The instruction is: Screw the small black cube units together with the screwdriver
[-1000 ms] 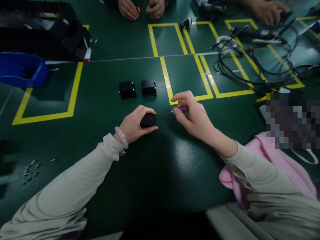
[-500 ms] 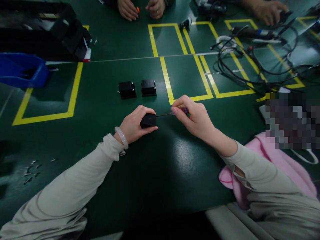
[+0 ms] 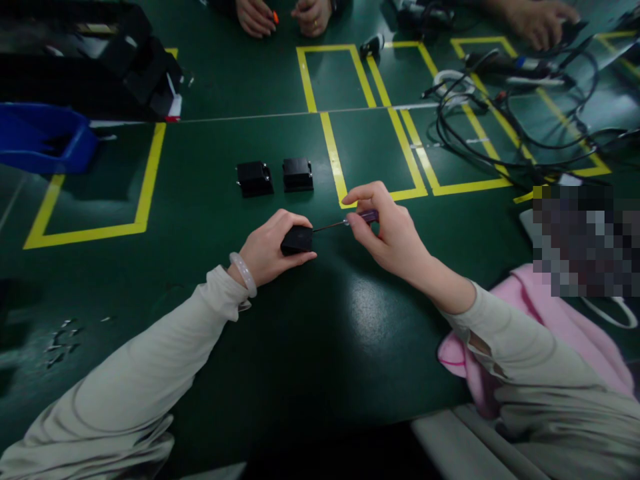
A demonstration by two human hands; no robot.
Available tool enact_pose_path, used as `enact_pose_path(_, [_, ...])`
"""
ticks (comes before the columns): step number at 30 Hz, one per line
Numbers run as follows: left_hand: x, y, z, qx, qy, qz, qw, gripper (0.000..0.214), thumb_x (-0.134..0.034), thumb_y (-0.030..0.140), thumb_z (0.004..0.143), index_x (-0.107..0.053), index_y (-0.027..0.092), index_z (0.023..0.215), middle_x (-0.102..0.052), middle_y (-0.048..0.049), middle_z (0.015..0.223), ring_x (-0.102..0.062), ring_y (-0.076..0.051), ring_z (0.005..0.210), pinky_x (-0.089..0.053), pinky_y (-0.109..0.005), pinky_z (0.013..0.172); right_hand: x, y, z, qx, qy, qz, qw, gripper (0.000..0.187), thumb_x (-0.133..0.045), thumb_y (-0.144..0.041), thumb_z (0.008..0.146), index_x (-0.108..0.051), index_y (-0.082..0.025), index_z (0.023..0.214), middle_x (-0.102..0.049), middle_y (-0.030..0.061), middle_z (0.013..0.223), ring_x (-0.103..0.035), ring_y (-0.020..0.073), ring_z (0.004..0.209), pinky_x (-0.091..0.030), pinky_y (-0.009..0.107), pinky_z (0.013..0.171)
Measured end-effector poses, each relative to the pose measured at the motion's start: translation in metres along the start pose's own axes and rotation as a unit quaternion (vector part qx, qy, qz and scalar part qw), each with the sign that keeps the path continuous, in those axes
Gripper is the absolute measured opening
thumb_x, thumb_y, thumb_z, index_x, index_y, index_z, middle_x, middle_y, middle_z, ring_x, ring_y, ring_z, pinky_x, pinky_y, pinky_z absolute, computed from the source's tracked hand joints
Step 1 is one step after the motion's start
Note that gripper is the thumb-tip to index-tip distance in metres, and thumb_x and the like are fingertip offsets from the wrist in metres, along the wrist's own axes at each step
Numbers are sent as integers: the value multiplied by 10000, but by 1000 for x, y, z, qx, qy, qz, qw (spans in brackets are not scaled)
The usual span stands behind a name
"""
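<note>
My left hand (image 3: 270,248) is closed around a small black block-shaped housing (image 3: 298,240), thumb below and fingers above. In my right hand (image 3: 383,227) is a screwdriver (image 3: 369,217) with a purple handle and a thin shaft. The shaft's tip meets the right side of the housing; exactly what it touches there is too small to tell. The index finger of that hand is lifted off the handle, with the thumb beneath it. Beyond my hands, two similar black housings (image 3: 254,178) (image 3: 297,174) with shiny metal bits at their sides lie on the green table.
Small metal screws (image 3: 63,343) lie scattered at left. A blue bin (image 3: 47,137) and black racks (image 3: 135,73) stand far left. Black cables (image 3: 500,157) and a pink cloth (image 3: 545,320) are at right. Co-workers' hands (image 3: 313,15) (image 3: 543,25) are across the table (image 3: 225,87).
My right index finger has lifted away from the screwdriver handle, and the handle has tilted up slightly. The left hand and the housing have stayed in place.
</note>
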State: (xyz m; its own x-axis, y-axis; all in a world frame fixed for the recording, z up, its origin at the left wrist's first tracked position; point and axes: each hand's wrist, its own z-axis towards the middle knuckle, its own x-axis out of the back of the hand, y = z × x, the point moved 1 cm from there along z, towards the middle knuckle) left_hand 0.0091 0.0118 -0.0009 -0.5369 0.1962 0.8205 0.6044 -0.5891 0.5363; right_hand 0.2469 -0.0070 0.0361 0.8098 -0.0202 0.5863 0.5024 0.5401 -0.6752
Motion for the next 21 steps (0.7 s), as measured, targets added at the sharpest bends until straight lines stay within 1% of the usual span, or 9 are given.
enact_pose_path(2, [0,0,0,-3,0,0,1000,401,-699,448,867,-546,212,1152,-600,-53,1104,-600,-221,1034,-489,-354,915,0,0,0,0,4,2,1000,162,-505,-192,935,-540,-193,1093,-578,-12,794,-601,120,698,-439,254,637])
enact_pose_path(5, [0,0,0,-8,3,0,1000,406,-709,439,864,-549,204,1154,-598,-53,1098,-601,-217,1026,-490,-346,908,0,1,0,-3,-3,-5,1000,86,-524,-269,962,-557,-195,994,-586,-25,738,-588,107,641,-420,247,609])
enact_pose_path(8, [0,0,0,-12,7,3,1000,407,-715,427,862,-550,199,1157,-597,-51,1096,-600,-216,1027,-489,-344,910,0,2,0,5,-8,-10,1000,125,-522,-304,973,-560,-194,928,-577,-36,689,-568,95,589,-388,238,569])
enact_pose_path(10, [0,0,0,-14,8,3,1000,404,-714,421,863,-550,197,1156,-597,-50,1093,-600,-216,1029,-488,-343,913,-1,2,0,8,-4,-8,1000,78,-511,-252,962,-563,-196,978,-581,-33,719,-582,100,620,-402,239,585])
enact_pose_path(13, [0,0,0,-14,9,1,1000,404,-716,421,861,-553,194,1152,-596,-49,1086,-602,-214,1018,-489,-340,903,-1,2,0,9,3,0,1000,140,-502,-195,939,-553,-198,1069,-588,-21,781,-606,113,693,-436,246,629])
enact_pose_path(16, [0,0,0,-12,9,0,1000,402,-714,421,862,-552,197,1153,-595,-47,1086,-602,-213,1019,-489,-341,906,-1,2,0,9,-6,0,1000,87,-512,-255,965,-562,-195,1004,-590,-22,759,-599,104,660,-422,239,607])
enact_pose_path(18, [0,0,0,-13,8,1,1000,401,-712,422,863,-551,200,1155,-594,-46,1090,-601,-213,1024,-488,-343,912,-1,2,0,11,-12,-3,1000,116,-516,-301,978,-559,-198,945,-584,-30,725,-582,94,620,-405,231,586])
enact_pose_path(19, [0,-1,0,-13,7,2,1000,402,-711,424,864,-550,201,1157,-593,-46,1093,-600,-213,1026,-488,-344,914,-1,2,0,11,-12,-4,1000,114,-515,-300,979,-558,-200,943,-579,-33,719,-576,92,613,-403,230,585])
enact_pose_path(21, [0,-1,0,-14,5,3,1000,406,-711,426,863,-550,200,1159,-592,-47,1095,-598,-214,1024,-488,-344,913,-1,2,0,11,-6,-3,1000,77,-510,-252,966,-554,-200,1002,-567,-34,733,-570,96,624,-416,234,604])
